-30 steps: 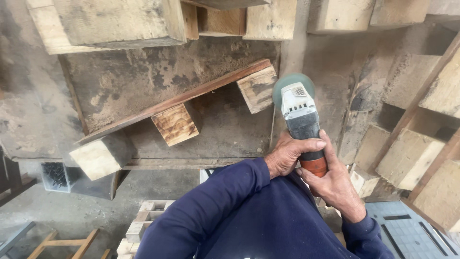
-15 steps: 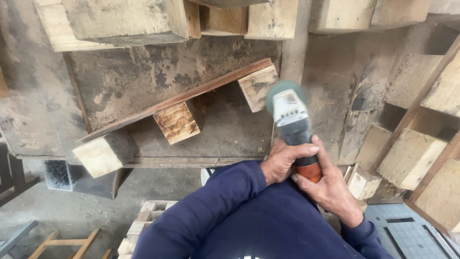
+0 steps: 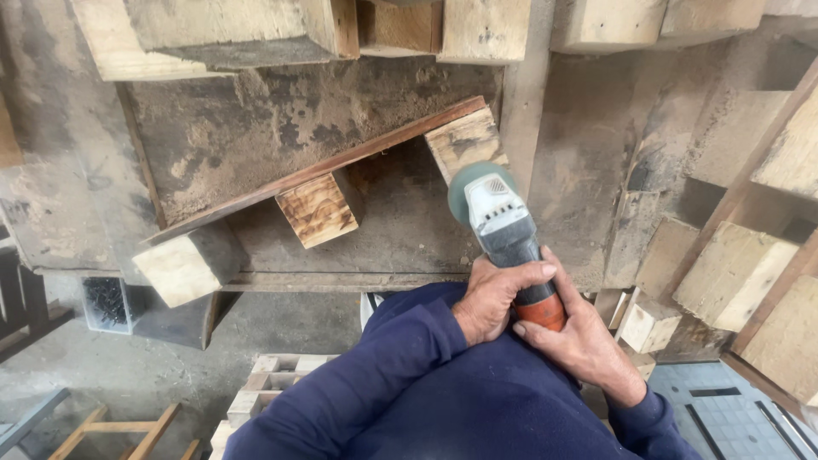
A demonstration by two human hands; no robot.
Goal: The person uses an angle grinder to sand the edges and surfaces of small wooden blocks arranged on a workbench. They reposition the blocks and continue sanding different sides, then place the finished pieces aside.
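Both hands grip an angle grinder [image 3: 503,230] with a grey head, dark body and orange rear. My left hand [image 3: 498,298] wraps the body from the left; my right hand [image 3: 584,341] holds the orange end from below. The grinder's green disc guard [image 3: 464,183] sits just under the right wooden block [image 3: 464,140] of a pallet lying upside down. A reddish-brown plank [image 3: 324,166] runs diagonally across that block, a scorched middle block [image 3: 317,209] and a pale left block [image 3: 179,268]. Dark blue sleeves cover both my arms.
More pallets and pale wooden blocks [image 3: 733,273] stack up at the right and along the top. A clear box of dark nails [image 3: 106,302] sits at the left. A small pale pallet [image 3: 273,383] and a wooden frame [image 3: 119,430] lie on the concrete floor below.
The grinder has shifted left and slightly up, from right of the right block to just beneath it. Both hands kept their grip.
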